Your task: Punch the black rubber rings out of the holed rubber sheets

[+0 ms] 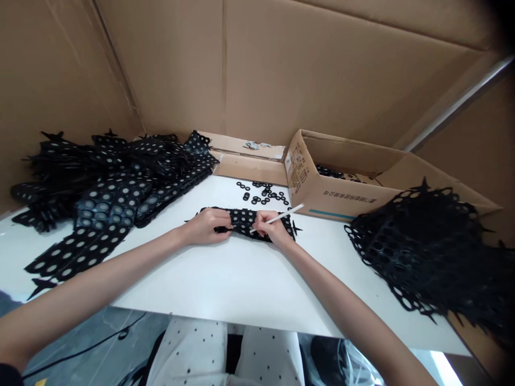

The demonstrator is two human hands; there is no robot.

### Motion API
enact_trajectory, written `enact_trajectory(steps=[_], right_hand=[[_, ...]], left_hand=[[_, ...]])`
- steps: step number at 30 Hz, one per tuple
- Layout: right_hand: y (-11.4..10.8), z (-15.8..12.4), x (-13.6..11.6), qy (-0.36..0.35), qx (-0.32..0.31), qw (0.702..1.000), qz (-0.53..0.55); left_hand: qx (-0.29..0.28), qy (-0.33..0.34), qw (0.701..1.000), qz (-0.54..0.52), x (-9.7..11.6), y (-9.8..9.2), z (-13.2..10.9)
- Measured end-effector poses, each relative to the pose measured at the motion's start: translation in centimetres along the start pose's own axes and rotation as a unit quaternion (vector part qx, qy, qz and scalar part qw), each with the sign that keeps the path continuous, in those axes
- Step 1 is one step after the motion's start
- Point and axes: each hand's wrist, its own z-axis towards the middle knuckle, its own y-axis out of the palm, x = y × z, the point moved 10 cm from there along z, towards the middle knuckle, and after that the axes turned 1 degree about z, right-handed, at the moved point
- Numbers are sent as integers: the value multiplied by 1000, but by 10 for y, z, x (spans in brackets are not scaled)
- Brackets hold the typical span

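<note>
A black rubber-like sheet with rows of round pale-centred rings (241, 216) lies flat on the white table in front of me. My left hand (209, 225) rests on its left end, fingers curled and pressed onto the sheet's edge. In my right hand (270, 227) is a thin white stick (290, 212), held like a pen, its lower tip down at the sheet. Just behind the sheet, several small loose black rings (263, 193) are scattered on the table.
Sheets with round pale centres (108, 201) are heaped at the left. An open cardboard box (341, 195) holding black rings stands at the back right. Black sheets with open holes (422, 246) are piled at the right. Cardboard walls (261, 75) enclose the white table (225, 284).
</note>
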Motion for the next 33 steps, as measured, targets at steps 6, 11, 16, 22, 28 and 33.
enact_trajectory(steps=[6,11,16,22,28,33], right_hand=[[11,-2,0,12,-35,997,-65],[14,-1,0,18,-57,994,-90],[7,1,0,45,-81,995,-26],[-18,-1,-2,-9,4,998,63],[-16,-1,4,-1,-4,998,58],[-19,0,4,5,14,998,63]], left_hand=[[55,-48,997,-28,-7,-8,-1],[55,-74,995,-45,-11,-8,1],[20,-53,997,-47,-6,-7,3],[6,-35,999,-30,-4,-5,2],[7,-40,999,-29,-5,-5,1],[7,-52,998,-41,-9,-4,0]])
